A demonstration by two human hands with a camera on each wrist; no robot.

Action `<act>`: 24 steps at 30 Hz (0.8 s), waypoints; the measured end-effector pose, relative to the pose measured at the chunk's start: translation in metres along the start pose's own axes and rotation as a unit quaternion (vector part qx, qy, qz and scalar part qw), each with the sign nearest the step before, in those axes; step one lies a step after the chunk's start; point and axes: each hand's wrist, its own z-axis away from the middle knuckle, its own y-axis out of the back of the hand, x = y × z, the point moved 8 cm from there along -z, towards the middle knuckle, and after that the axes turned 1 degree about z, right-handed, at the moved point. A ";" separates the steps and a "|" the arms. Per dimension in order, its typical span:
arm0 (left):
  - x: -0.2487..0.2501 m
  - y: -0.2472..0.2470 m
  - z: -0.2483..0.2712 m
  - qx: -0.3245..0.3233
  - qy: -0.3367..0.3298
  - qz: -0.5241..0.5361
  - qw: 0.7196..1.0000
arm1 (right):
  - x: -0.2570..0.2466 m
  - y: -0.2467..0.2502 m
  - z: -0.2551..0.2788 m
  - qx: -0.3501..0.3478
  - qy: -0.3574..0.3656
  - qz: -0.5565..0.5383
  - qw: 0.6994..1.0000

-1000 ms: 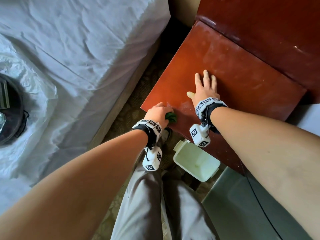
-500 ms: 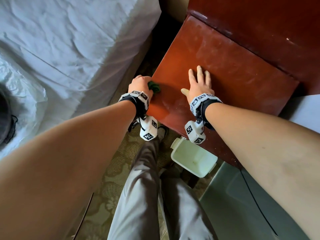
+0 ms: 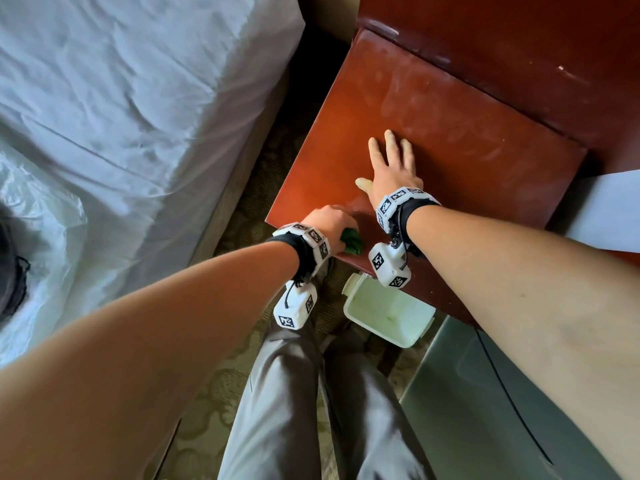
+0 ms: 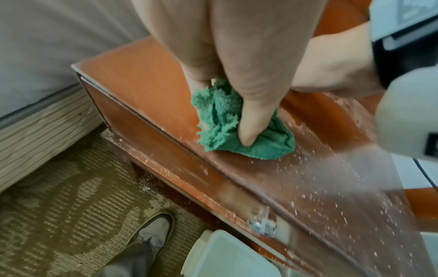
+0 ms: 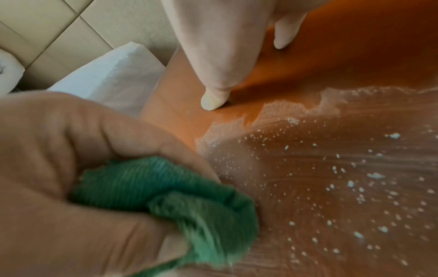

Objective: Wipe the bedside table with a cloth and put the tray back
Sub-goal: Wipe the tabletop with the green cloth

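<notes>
While the right hand (image 3: 393,171) lies flat on the table (image 3: 450,140), fingers straight and a little spread, thumb out to the side, palm down on the red-brown top and holding nothing, the left hand (image 3: 329,223) is down at the near edge, curled tight round a bunched green cloth (image 3: 351,241). From the left wrist view you get it plainly: fingers (image 4: 251,120) point downward and press the cloth (image 4: 237,127) onto the wood right by the front edge, with a fringe of it sticking out on the bed side. Both forearms reach forward from the bottom of the head view, the left one crossing in from the bed side, the right one coming in straight, and the two wrists sit close together, the left hand just nearer and to the left of the right. Pale specks and smeared streaks cover the top (image 5: 331,178) near the cloth (image 5: 170,191), with a frothy white line ahead of the right thumb (image 5: 213,101). The tray (image 3: 388,313), a pale plastic one, sits low on the floor beside the table's front, just under the right wrist, next to the person's grey trouser legs (image 3: 294,410). The white bed (image 3: 121,98) fills the left, and a shoe (image 4: 154,232) rests on the patterned carpet (image 4: 59,196).
</notes>
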 end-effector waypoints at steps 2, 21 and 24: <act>-0.007 0.010 -0.003 0.002 0.010 0.017 1.000 | -0.001 0.002 0.001 -0.009 -0.002 -0.011 1.000; -0.006 0.113 -0.015 0.130 0.013 0.121 0.984 | -0.024 0.051 0.026 -0.104 0.008 -0.184 0.977; -0.020 0.109 -0.015 0.124 0.004 0.086 0.989 | 0.001 0.054 0.026 -0.038 -0.038 -0.178 0.983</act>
